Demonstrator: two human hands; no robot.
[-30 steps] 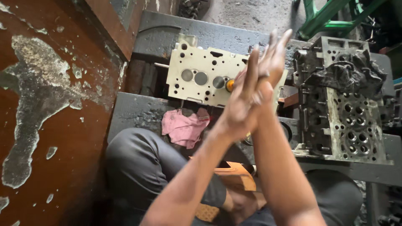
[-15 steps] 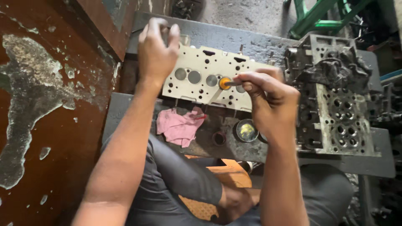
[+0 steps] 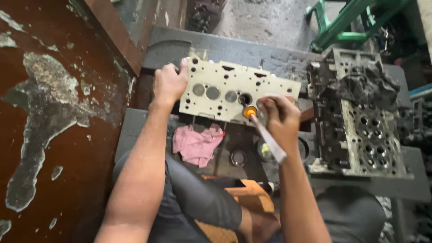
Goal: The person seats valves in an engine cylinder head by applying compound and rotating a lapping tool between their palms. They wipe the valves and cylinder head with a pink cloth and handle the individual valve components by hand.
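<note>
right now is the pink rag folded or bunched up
Bunched up: the pink rag lies crumpled with uneven folds, below the pale cylinder head the left hand steadies.

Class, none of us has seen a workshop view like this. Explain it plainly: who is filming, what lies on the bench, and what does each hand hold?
The picture comes from a camera on the person's head, looking down at their own bare arms. The left hand grips the end of a pale metal engine part with round holes. The right hand holds a stick-like tool whose orange tip touches that part. A pink rag lies below it. A darker, dirtier engine part sits to the right on the grey bench.
</note>
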